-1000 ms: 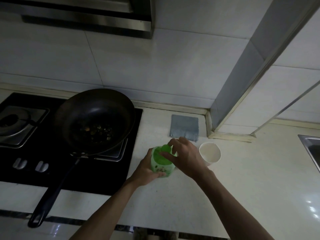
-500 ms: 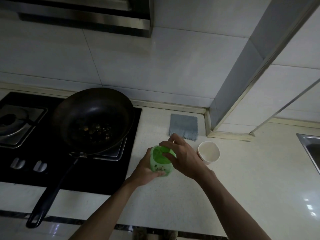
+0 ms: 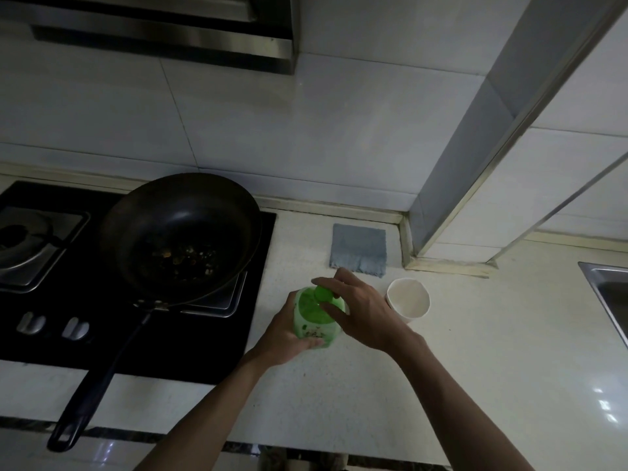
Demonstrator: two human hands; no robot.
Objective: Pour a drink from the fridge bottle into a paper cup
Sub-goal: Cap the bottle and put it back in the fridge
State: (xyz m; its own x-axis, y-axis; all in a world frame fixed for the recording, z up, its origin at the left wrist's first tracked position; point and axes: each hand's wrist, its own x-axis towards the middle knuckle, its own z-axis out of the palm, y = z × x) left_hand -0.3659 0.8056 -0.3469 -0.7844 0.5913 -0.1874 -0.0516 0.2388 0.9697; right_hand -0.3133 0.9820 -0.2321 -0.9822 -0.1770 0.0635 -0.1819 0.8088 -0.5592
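Wrapped round the green bottle (image 3: 312,317), the left hand (image 3: 285,338) holds it upright on the counter (image 3: 475,368), while the right hand (image 3: 363,311) pinches its green cap (image 3: 323,294). Just right of that hand stands the paper cup (image 3: 409,300), mouth up, with a grey cloth (image 3: 359,248) behind and a pan (image 3: 183,232) on the stove (image 3: 51,334) at left

The pale speckled countertop (image 3: 475,362) carries 3 things: a green bottle (image 3: 307,317) standing upright, a white paper cup (image 3: 409,300) just right of it, and a grey cloth (image 3: 359,244) behind them by the wall.

Translucent green plastic bottle (image 3: 314,317), matt paper cup (image 3: 408,300), glossy speckled countertop (image 3: 475,351), seemingly soft grey cloth (image 3: 359,249).
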